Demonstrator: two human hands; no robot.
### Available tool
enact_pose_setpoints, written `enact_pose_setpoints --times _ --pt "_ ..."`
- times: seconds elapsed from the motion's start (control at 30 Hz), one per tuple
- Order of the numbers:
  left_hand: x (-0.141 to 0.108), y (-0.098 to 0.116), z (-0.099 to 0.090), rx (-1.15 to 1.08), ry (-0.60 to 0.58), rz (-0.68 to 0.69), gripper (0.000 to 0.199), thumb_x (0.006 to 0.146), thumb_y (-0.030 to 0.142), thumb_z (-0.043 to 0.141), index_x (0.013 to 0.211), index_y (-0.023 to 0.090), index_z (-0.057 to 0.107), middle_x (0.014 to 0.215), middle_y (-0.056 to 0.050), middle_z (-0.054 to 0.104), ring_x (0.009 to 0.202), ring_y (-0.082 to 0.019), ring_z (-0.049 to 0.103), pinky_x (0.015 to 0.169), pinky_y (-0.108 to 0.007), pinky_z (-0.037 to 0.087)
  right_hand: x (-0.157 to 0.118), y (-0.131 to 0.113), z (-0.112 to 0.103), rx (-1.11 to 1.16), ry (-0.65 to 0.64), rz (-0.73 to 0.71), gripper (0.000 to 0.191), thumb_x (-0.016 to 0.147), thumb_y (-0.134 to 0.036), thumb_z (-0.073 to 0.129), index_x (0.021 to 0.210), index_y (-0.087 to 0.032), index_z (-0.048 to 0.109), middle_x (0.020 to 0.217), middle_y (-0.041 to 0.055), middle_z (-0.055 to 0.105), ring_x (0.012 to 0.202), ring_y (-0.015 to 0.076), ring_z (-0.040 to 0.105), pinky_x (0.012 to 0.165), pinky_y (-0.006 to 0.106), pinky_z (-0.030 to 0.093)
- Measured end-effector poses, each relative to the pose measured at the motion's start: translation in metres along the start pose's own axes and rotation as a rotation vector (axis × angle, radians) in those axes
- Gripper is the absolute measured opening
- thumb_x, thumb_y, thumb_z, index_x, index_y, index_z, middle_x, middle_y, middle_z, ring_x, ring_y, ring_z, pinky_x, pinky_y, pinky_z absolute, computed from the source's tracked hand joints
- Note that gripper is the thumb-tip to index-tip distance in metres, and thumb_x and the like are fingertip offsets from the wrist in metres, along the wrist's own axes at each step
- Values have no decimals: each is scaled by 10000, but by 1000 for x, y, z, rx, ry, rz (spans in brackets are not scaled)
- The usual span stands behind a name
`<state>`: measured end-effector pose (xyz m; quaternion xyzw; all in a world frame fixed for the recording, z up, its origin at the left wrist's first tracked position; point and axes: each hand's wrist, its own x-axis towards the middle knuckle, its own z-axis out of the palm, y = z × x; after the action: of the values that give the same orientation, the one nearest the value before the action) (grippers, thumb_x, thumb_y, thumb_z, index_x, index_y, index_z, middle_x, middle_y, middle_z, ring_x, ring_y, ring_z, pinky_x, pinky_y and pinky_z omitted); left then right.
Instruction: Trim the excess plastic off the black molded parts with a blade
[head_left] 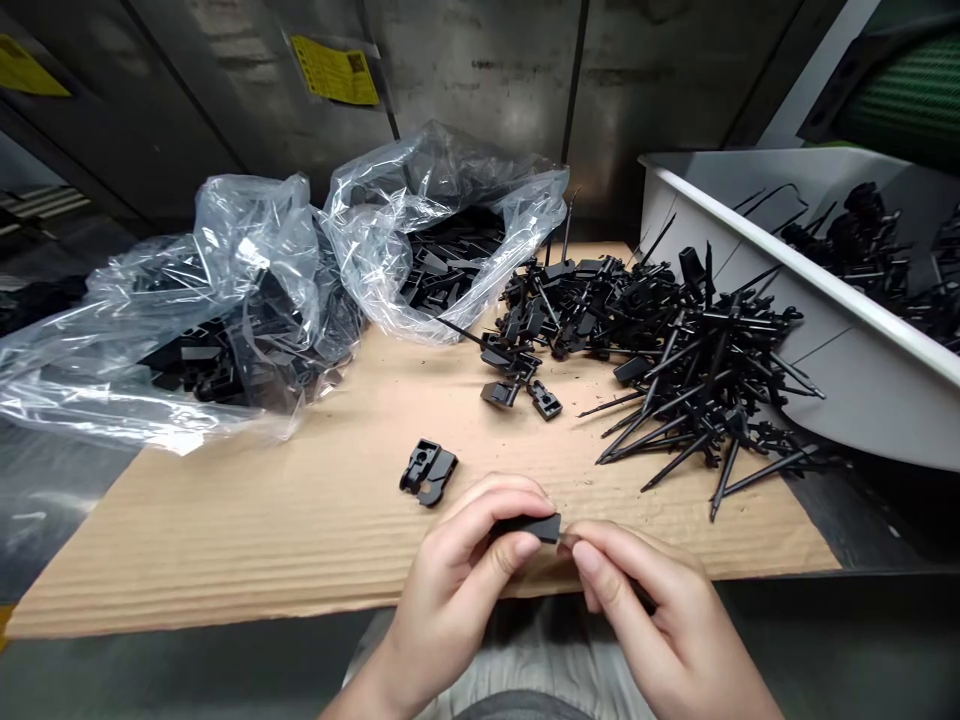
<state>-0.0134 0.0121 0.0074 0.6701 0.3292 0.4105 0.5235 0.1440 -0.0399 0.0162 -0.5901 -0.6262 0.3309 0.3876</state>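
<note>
Pale grey cloth (555, 660), over the person's lap, lowest and nearest the camera. Broad tan corrugated cardboard sheet (225, 540), spread over the work surface. Deep light-grey plastic bin (885, 390), at right, holding black parts. Tangled heap of black plastic parts with long thin spikes (690, 350), on the cardboard beside the bin. Two crumpled clear plastic bags, the left one (255, 240) and the middle one (375, 220), both holding black parts. Left hand (476, 570), thumb and fingers clamped on a small dark wedge-sided plastic block (541, 527) just above the cardboard's near edge. Right hand (652, 610), thumb and forefinger pinched together on a thin sliver (568, 540) of unclear kind. Key relation, as judged: the block's long axis runs roughly crosswise, its left part covered by the left fingers, its exposed end facing the right fingertips, which sit just beside it; the right hand is thus nearer that end. Whether sliver and block touch cannot be told for certain. Loose black hinged-looking plastic piece (429, 472), flat on the cardboard, beyond the left hand. Smallest: black rectangular plastic clip (545, 400), at the heap's near fringe.
</note>
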Motion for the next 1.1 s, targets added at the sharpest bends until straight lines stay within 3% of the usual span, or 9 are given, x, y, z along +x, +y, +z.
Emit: enact_pose_setpoints --times 0.2,0.57,0.93,1.03,1.1 --pt "-1 -1 0 -15 -3 -22 275 858 76 531 979 301 632 985 53 616 976 -109 537 859 -141 394 4 0 -2 -63 -2 -23 209 890 -204 383 716 -205 500 594 -29 494 546 101 511 535 170 401" --pt "-3 -2 3 80 21 48 303 850 33 512 987 281 617 982 47 603 981 -101 526 877 -134 382 4 -1 -3 -5 -82 55 231 904 -242 363 709 -205 481 576 -45 438 518 89 450 486 162 360" --pt "-3 -2 0 35 21 12 275 858 55 510 982 277 616 985 32 597 970 -117 530 860 -160 396 -2 -2 3 85 -108 48 216 907 -235 370 726 -195 481 605 -38 443 563 80 451 536 168 363" --pt "-3 -2 0 47 30 35 282 854 48 513 982 275 620 978 30 601 970 -117 530 862 -162 394 0 -1 1 344 -224 252 283 911 -329 381 690 -179 474 548 -53 422 448 44 390 429 148 323" --pt "-2 -3 1 65 35 62 294 851 41 513 992 276 620 980 28 604 979 -117 525 871 -164 390 3 2 -1 762 -380 484 273 897 -372 415 733 -170 496 493 -67 445 329 14 339 322 117 271"
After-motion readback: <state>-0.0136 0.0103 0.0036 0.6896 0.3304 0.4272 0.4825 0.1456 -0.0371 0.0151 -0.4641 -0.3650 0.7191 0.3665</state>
